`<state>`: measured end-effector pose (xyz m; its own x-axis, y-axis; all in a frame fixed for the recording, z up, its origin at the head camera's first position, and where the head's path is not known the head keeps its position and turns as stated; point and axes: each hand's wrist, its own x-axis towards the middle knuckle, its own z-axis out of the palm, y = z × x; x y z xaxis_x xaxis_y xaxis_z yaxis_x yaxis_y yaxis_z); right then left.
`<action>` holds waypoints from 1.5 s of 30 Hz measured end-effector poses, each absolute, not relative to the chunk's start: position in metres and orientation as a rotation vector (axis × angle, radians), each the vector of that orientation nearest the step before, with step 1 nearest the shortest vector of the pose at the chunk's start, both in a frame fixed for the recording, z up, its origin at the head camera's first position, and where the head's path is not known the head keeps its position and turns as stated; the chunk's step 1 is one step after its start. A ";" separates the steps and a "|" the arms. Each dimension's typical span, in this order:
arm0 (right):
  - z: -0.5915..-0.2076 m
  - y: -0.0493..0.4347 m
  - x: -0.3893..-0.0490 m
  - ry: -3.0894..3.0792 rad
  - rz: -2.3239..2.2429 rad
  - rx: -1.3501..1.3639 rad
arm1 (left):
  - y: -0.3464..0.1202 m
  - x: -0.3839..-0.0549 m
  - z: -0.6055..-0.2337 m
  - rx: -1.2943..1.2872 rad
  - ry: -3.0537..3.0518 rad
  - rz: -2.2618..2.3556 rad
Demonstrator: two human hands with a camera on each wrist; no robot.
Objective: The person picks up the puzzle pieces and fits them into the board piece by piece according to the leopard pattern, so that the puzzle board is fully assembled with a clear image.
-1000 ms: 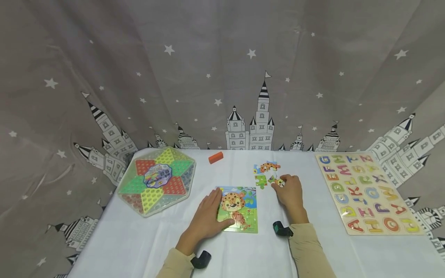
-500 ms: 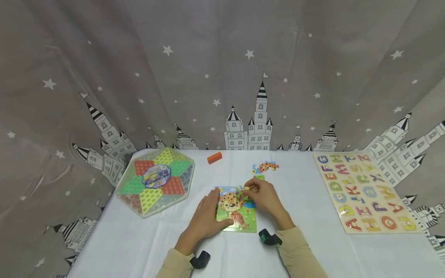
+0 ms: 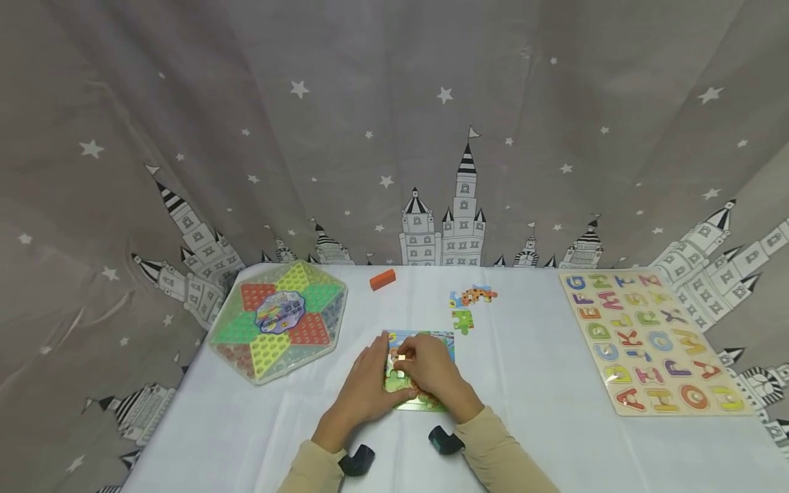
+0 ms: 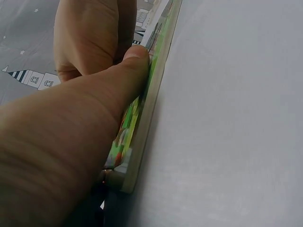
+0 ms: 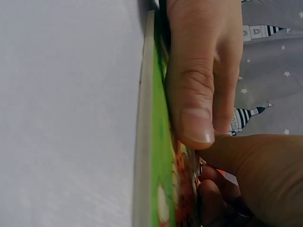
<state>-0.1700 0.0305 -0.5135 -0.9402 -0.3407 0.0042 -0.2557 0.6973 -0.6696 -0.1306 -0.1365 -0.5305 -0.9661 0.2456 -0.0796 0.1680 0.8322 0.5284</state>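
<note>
In the head view, a small picture puzzle board [image 3: 425, 405] with a spotted leopard cub on green lies between the hands. My left hand [image 3: 368, 378] lies along the board's left side, fingers straight, thumb over its front edge; the right wrist view shows that thumb [image 5: 196, 111] on the board's face. My right hand [image 3: 433, 370] reaches across the board from the right and pinches a puzzle piece, mostly hidden by the fingers, close over the board's left part. A green puzzle piece [image 3: 463, 321] and some spotted orange puzzle pieces [image 3: 476, 296] lie behind the board.
A hexagonal Chinese checkers board [image 3: 280, 322] lies at the left. On the right is a wooden alphabet board [image 3: 656, 344]. An orange block [image 3: 383, 279] sits near the table's back edge, before a grey curtain [image 3: 345, 150] with stars and castles.
My right hand has taken a puzzle piece from the loose ones behind the board and carried it left and nearer, over the board's left part. The left hand has stayed put.
</note>
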 end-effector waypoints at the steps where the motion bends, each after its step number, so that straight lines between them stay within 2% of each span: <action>1: -0.514 0.030 -0.170 2.785 -1.057 -0.499 | -0.137 -0.130 -0.530 0.326 2.870 0.805; 16: -0.516 0.033 -0.168 2.857 -1.003 -0.603 | -0.136 -0.132 -0.529 0.360 2.881 0.813; 23: -0.520 0.033 -0.167 2.833 -1.085 -0.556 | -0.137 -0.129 -0.529 0.338 2.873 0.801; 30: -0.519 0.050 -0.172 2.721 -1.164 -0.600 | -0.137 -0.129 -0.527 0.331 2.850 0.823; 45: -0.508 0.052 -0.165 2.756 -1.032 -0.716 | -0.135 -0.131 -0.525 0.320 2.850 0.823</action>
<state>-0.1647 0.0518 -0.5079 -0.8821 -0.4675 0.0579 -0.3905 0.6569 -0.6450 -0.1314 -0.1351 -0.5251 -0.9647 0.2468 -0.0914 0.1600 0.8258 0.5408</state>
